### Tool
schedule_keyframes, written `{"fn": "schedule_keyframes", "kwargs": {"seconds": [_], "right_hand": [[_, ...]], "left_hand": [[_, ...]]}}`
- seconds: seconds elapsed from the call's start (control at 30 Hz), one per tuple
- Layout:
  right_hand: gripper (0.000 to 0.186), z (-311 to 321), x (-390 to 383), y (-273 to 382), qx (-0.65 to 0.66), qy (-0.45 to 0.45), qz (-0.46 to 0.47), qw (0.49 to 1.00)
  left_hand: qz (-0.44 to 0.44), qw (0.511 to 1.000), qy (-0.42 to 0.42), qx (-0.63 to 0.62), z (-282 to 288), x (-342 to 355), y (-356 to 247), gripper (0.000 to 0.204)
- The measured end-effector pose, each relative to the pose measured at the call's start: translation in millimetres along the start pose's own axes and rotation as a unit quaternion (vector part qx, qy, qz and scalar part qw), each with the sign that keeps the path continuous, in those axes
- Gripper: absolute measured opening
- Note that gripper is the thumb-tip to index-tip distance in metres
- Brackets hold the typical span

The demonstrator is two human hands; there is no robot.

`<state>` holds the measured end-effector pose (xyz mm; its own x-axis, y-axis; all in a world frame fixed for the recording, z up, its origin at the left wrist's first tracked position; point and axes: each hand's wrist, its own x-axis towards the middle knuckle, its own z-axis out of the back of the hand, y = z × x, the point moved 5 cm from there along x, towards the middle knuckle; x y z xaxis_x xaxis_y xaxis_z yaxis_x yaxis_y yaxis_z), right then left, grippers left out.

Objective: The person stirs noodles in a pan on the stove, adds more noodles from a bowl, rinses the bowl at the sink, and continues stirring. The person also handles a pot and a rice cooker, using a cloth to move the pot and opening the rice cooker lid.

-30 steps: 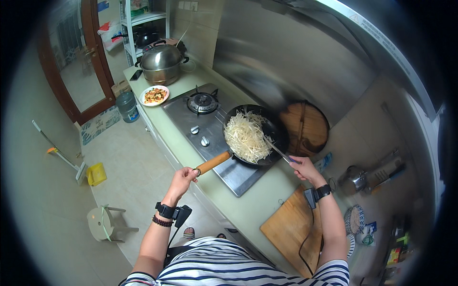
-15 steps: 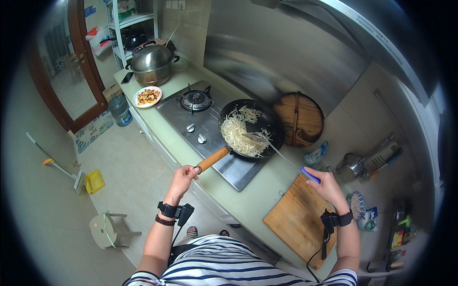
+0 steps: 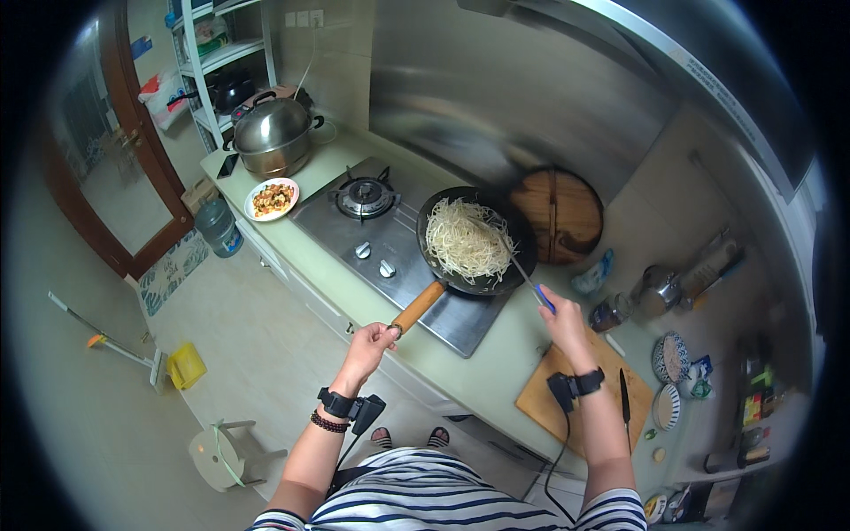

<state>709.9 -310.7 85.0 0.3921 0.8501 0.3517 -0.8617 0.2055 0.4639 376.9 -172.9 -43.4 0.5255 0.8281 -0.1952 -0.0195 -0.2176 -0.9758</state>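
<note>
Bean sprouts [image 3: 465, 239] sit heaped in one mound inside the wok [image 3: 518, 226]; half a second earlier they lay spread in looser clumps, which suggests stirring in mid-stroke. At the wok's near left, the left hand [image 3: 370, 350] grips its wooden handle [image 3: 419, 305]. The right hand [image 3: 565, 326], now closer to the wok, holds the spatula [image 3: 544, 298].

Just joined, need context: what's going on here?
Someone has a pale heap of bean sprouts in a black wok over a gas hob. The left hand grips the wok's wooden handle; the right hand holds a blue-handled spatula angled into the wok. A plate of food sits near a lidded steel pot.
</note>
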Motion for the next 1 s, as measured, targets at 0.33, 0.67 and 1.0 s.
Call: {"fn": "schedule_keyframes", "kwargs": {"seconds": [0.33,0.67,1.0], "right_hand": [[0.036,-27.9,-26.0,52.9,-0.203,0.105,0.006,0.974],[0.038,-29.7,-5.3,61.9,-0.268,0.148,0.018,0.952],[0.047,-64.5,-39.0,33.2,-0.218,0.116,-0.036,0.968]], "left_hand": [[0.014,0.997,0.056,-0.05,1.8,4.6,0.8,0.018],[0.029,0.997,0.068,-0.019,3.1,3.9,-1.5,0.02],[0.029,0.995,0.089,-0.029,3.8,2.5,-4.3,0.022]]}}
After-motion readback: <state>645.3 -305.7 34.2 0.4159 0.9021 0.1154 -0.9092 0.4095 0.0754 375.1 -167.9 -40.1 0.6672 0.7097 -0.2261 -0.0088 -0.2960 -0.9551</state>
